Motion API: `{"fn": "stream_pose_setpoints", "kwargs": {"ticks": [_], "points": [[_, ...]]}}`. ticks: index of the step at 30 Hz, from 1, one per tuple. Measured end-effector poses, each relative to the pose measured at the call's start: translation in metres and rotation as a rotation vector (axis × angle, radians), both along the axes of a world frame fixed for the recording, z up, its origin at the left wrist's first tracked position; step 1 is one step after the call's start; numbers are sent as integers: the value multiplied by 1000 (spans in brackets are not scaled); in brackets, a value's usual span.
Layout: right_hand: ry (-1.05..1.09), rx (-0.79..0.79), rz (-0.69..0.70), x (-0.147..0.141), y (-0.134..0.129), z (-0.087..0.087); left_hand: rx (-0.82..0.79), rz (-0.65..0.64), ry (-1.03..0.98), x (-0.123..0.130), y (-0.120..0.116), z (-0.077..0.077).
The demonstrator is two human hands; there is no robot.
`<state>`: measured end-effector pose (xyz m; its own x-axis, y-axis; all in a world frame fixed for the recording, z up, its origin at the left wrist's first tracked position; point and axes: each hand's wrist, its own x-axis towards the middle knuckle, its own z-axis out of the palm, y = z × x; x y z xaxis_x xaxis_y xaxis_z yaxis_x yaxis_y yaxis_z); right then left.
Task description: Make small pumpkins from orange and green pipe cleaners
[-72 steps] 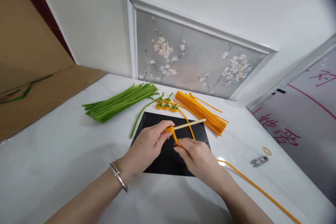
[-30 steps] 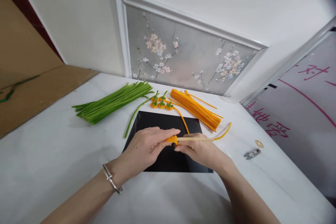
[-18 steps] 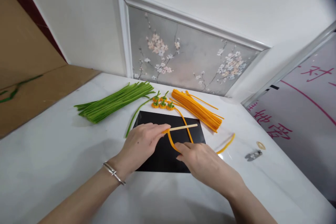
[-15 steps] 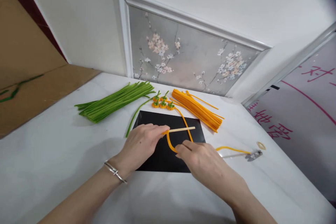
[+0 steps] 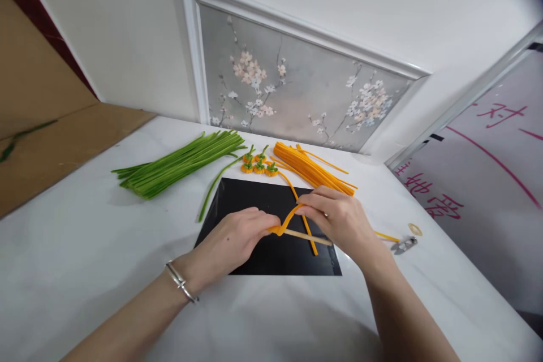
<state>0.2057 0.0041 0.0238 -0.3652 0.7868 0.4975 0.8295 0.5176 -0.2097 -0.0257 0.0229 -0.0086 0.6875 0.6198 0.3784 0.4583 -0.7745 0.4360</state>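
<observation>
My left hand point(image 5: 244, 235) pinches a thin pale wooden stick point(image 5: 307, 236) together with the near end of an orange pipe cleaner point(image 5: 289, 216) over the black mat point(image 5: 258, 257). The pipe cleaner is bent around the stick beside my left fingertips. Its other part rises to my right hand point(image 5: 339, 215), whose thumb and fingers are closed on it above the stick. The stick's free end points right and slightly down, below my right hand. Another orange strand point(image 5: 309, 232) lies on the mat behind the stick.
Green pipe cleaners point(image 5: 178, 167) lie at the back left and an orange bundle point(image 5: 311, 167) at the back right. Several small orange-and-green pieces point(image 5: 259, 166) sit between them. Metal snips point(image 5: 405, 245) and a small ring point(image 5: 414, 229) lie at the right.
My right hand has moved up and to the right, lifting the orange pipe cleaner over the stick. The stick has tilted down at its free end, and my left hand is slightly lower.
</observation>
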Motion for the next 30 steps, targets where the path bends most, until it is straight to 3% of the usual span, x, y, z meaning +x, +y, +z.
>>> {"fn": "stream_pose_setpoints", "kwargs": {"ticks": [9, 16, 21, 25, 30], "points": [[30, -240, 92, 8, 16, -14, 1, -33, -62, 1, -5, 7], [-38, -361, 189, -8, 5, -24, -17, 53, -179, 0, -6, 10], [-105, -404, 199, -20, -6, -22, -126, 209, -209, 0, -5, 6], [-180, -401, 198, -27, -17, -15, -195, 288, -103, 1, -4, 2], [-261, -373, 185, -32, -30, -5, -156, 344, 117, 3, -6, 8]]}}
